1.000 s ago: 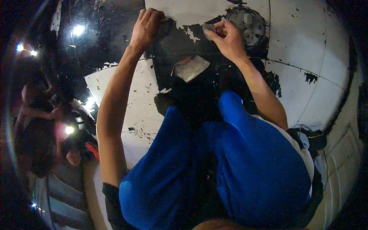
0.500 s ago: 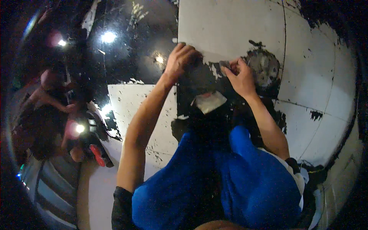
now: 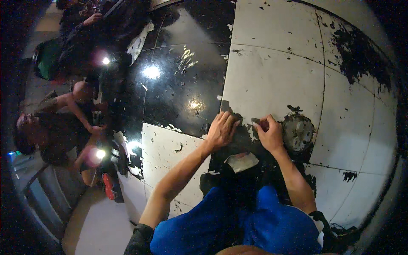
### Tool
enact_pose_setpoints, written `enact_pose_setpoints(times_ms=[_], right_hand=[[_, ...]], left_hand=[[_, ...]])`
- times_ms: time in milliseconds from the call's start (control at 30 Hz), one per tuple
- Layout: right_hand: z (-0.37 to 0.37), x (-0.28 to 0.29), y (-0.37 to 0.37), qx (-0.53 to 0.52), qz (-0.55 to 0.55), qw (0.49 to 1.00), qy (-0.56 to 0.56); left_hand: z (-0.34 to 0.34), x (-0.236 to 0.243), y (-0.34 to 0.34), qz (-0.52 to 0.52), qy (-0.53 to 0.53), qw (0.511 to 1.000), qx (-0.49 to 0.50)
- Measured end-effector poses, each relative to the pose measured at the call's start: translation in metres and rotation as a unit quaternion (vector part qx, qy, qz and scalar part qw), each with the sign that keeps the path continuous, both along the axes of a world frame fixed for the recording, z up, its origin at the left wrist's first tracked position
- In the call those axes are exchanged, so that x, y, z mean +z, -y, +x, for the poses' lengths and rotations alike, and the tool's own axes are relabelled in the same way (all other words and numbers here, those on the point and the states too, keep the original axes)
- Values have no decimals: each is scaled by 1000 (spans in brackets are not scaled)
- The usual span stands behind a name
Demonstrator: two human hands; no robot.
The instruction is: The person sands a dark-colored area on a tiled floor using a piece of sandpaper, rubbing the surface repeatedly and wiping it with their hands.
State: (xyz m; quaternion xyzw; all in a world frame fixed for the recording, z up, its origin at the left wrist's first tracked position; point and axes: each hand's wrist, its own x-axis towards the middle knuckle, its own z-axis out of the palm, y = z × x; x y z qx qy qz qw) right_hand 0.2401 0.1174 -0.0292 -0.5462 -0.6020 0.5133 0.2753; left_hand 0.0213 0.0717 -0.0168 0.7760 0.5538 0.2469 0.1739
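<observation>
My left hand [image 3: 222, 131] rests at the torn edge of the floor's white top layer [image 3: 272, 80]. Its fingers are curled closed and pointing down; anything under them is hidden. My right hand [image 3: 270, 132] pinches a small grey flat piece [image 3: 255, 120] between thumb and fingers, just above the same ragged edge. Between the hands lies a dark bare patch [image 3: 243, 138] where the white layer is gone. A crumpled pale packet or cloth [image 3: 241, 162] lies on the dark floor between my hands and my knees.
A round grey disc-like patch [image 3: 298, 132] sits right of my right hand. Glossy black floor [image 3: 178, 85] with bright reflections lies ahead left. A co-worker [image 3: 63, 127] crouches at the left, near a red-soled shoe [image 3: 109, 186]. Another person's hand [image 3: 92, 19] shows farther off.
The view has tilted up, so floor and hands sit lower in it. My left hand has drawn slightly back toward me, baring a dark corner. My right hand keeps its pinch.
</observation>
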Motion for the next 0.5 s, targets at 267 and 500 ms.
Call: enact_pose_setpoints(times_ms=[267, 500], right_hand=[[-53, -7, -28, 100, 51, 991, 68], [-56, -15, -56, 109, 140, 974, 139]], left_hand=[[-2, -2, 31, -50, 143, 981, 120], [41, 20, 91, -58, 21, 998, -28]])
